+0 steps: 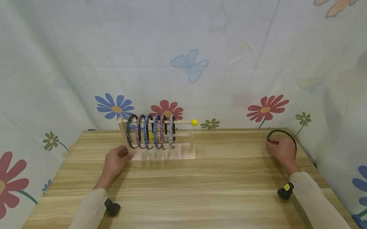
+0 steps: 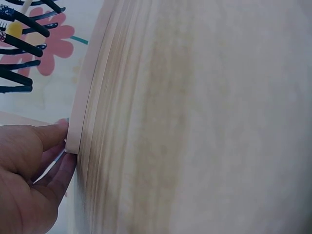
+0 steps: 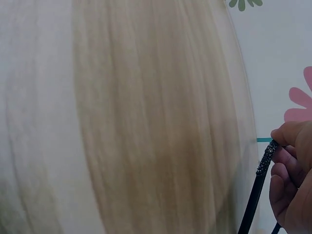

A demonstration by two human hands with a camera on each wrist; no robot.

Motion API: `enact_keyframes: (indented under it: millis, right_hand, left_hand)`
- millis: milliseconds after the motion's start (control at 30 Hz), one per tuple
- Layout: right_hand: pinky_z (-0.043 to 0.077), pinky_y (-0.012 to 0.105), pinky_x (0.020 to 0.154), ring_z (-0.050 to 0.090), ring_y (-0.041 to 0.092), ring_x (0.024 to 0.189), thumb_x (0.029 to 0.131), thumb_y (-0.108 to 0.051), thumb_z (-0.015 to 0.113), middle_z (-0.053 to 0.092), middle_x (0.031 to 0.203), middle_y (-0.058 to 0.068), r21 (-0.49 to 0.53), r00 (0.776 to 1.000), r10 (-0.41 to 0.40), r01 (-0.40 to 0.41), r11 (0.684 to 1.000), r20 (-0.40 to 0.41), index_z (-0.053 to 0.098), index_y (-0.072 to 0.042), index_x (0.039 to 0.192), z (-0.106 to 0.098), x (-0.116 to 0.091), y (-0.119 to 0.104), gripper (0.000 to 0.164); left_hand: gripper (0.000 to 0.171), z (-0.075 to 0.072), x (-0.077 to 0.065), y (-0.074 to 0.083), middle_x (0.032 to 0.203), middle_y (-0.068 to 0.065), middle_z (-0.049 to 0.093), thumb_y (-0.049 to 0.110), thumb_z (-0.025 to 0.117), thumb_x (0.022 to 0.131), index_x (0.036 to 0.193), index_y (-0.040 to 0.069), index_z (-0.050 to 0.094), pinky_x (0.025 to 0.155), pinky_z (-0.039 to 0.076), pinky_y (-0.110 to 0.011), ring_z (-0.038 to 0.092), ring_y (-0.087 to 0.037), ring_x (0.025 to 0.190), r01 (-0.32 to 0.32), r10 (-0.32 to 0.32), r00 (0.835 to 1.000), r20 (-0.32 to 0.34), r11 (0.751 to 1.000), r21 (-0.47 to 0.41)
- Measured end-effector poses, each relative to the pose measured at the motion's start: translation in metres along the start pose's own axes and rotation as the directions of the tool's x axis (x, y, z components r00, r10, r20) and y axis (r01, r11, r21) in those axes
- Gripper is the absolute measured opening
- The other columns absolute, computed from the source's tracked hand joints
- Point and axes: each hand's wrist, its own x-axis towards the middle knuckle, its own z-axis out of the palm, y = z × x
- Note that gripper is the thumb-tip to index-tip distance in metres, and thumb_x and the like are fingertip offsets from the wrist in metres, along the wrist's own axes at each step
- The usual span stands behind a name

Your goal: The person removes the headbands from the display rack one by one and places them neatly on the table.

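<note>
My left hand (image 1: 117,160) pinches the left end of the wooden stand's base (image 1: 182,154); in the left wrist view, thumb and fingers grip the corner of that base (image 2: 87,83). Several glittery toothed headbands (image 1: 146,132) in black, pink, blue and silver hang side by side on the stand's upper rod (image 1: 184,121). Far to the right, my right hand (image 1: 282,150) pinches a black headband (image 1: 295,145) by one side. The right wrist view shows dark sparkly stones on the held headband (image 3: 251,207) near the fingertips; the hand hides part of it.
Yellow balls cap the upper rod (image 1: 195,122) and a lower rod (image 1: 151,136). The wood-grain table (image 1: 201,197) ends behind the stand at a floral curtain (image 1: 220,91). Black wrist cameras sit on the left sleeve (image 1: 85,211) and right sleeve (image 1: 315,201).
</note>
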Motion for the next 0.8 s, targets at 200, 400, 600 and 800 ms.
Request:
enact_keyframes:
  millis: [200,400,600,800]
  right_hand:
    - [0.051,0.059,0.089,0.068,0.043,0.102,0.091,-0.025,0.075,0.076,0.103,0.019,0.006,0.998,0.038,-0.039,0.999,0.045,0.08,-0.002,0.103,0.002,-0.003,0.001,0.027]
    - [0.052,0.056,0.086,0.069,0.042,0.101,0.091,-0.027,0.076,0.077,0.102,0.017,0.012,0.998,0.034,-0.034,0.999,0.054,0.081,-0.004,0.103,0.006,-0.003,0.004,0.027]
    - [0.054,0.054,0.081,0.07,0.041,0.1,0.091,-0.031,0.076,0.077,0.105,0.015,-0.007,0.994,0.066,-0.065,0.998,0.083,0.082,-0.008,0.103,0.009,-0.005,0.008,0.027]
    - [0.054,0.052,0.076,0.07,0.04,0.099,0.09,-0.034,0.077,0.078,0.104,0.013,-0.027,0.991,0.104,-0.102,0.994,0.079,0.083,-0.012,0.101,0.012,-0.006,0.008,0.026]
  left_hand:
    - [0.04,-0.002,0.0,0.001,0.121,-0.029,0.069,0.014,0.07,0.098,0.132,-0.007,0.062,0.093,0.056,-0.055,0.07,-0.042,0.11,0.0,0.0,1.0,0.005,1.0,0.002]
    - [0.041,-0.002,0.001,0.001,0.121,-0.029,0.069,0.014,0.07,0.098,0.131,-0.008,0.062,0.094,0.056,-0.055,0.069,-0.042,0.11,0.004,-0.004,1.0,0.006,1.0,0.004]
    - [0.039,-0.001,0.001,-0.002,0.12,-0.028,0.07,0.015,0.071,0.097,0.129,-0.007,0.064,0.094,0.056,-0.055,0.07,-0.042,0.109,0.006,-0.006,1.0,-0.005,1.0,0.006]
    - [0.039,0.001,0.0,-0.002,0.12,-0.027,0.07,0.016,0.071,0.097,0.129,-0.006,0.064,0.093,0.057,-0.054,0.07,-0.041,0.109,0.006,-0.006,1.0,-0.008,1.0,0.006]
